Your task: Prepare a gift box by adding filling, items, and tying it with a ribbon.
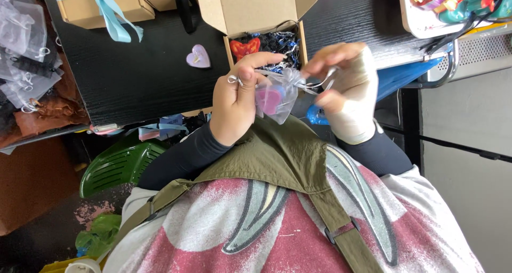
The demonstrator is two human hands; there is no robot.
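My left hand (237, 99) pinches the neck of a small sheer organza pouch (276, 94) with pink and purple heart shapes inside. My right hand (344, 86), wrapped in a white bandage, pulls the pouch's silver drawstring ribbon (320, 83) to the right; it is blurred by motion. Both hands hover just in front of an open cardboard box (256, 9) holding black shredded filler and a red heart piece (245, 47). A loose lilac heart (198, 56) lies on the black table (138, 70) to the left of the box.
Closed cardboard boxes, one tied with a light blue ribbon (109, 11), stand at the back left. More sheer pouches (24, 49) are piled at the left edge. A white tray of colourful items (453, 6) sits at the back right. A green plastic chair (120, 163) stands below.
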